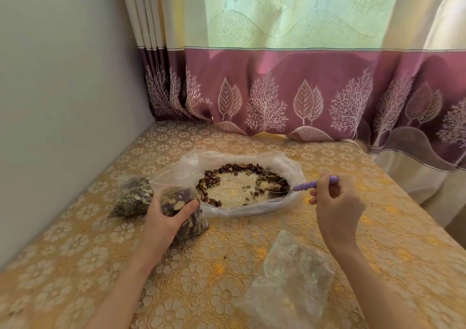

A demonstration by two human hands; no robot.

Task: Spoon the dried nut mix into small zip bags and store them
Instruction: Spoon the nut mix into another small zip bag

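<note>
Two hands worked: left hand (pixel 165 215) gripped a crinkly, lumpy zip bag (pixel 185 209), right hand (pixel 336 202) pinched a ribbed purple spoon (pixel 306 186) over scattered nuts (pixel 242 177).

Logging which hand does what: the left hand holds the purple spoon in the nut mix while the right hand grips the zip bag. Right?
Swapped. In the head view the right hand holds the purple spoon in the nut mix, and the left hand grips the zip bag.

Table (pixel 378 227) covered in gold floral-patterned cloth. Centre: wide open plastic bag (pixel 290 167) spread flat, ring of nut mix (pixel 242 168) inside. Left: filled zip bag (pixel 131 200). Lower right: clear empty bags (pixel 292 278). Scattered crumbs nearby.
</note>
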